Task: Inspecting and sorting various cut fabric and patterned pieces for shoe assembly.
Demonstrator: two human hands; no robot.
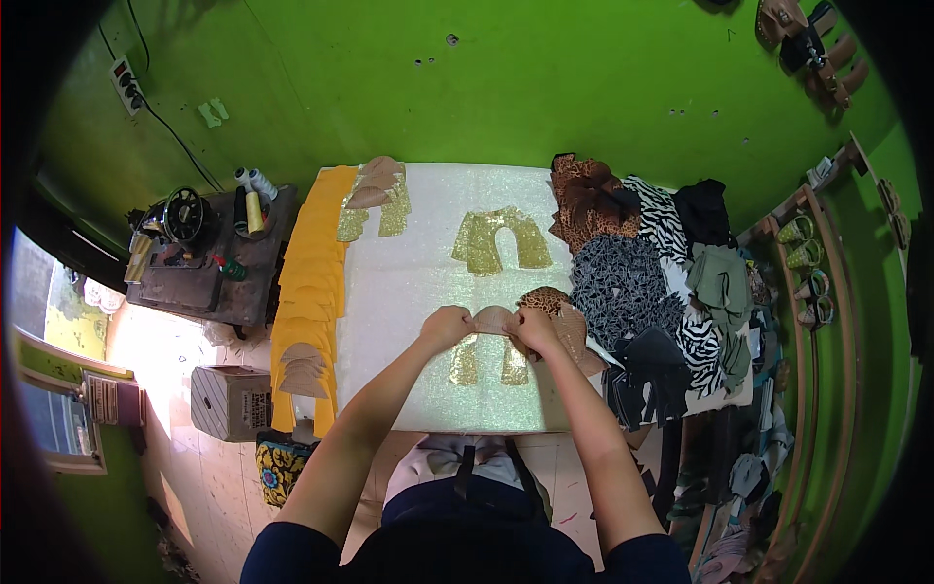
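Observation:
Near the front of the white table (pixel 389 292), my left hand (pixel 448 327) and my right hand (pixel 534 331) pinch the two sides of a beige piece with a rounded top (pixel 495 318). It lies over the upper part of a gold glitter U-shaped cut piece (pixel 464 362), whose two legs show below. Beyond my hands rests a group of overlapping gold glitter U-shaped pieces (pixel 483 234). Right beside my right hand are leopard-print pieces (pixel 545 299) and more beige pieces (pixel 576 336). My fingertips are small and partly hidden.
Yellow cut pieces (pixel 311 263) line the left edge, with gold and beige pieces (pixel 375 198) at the far end. Brown leopard, zebra, grey and black piles (pixel 623 282) fill the right side. A sewing machine (pixel 183 219) stands left; a shoe rack (pixel 812 282) is right.

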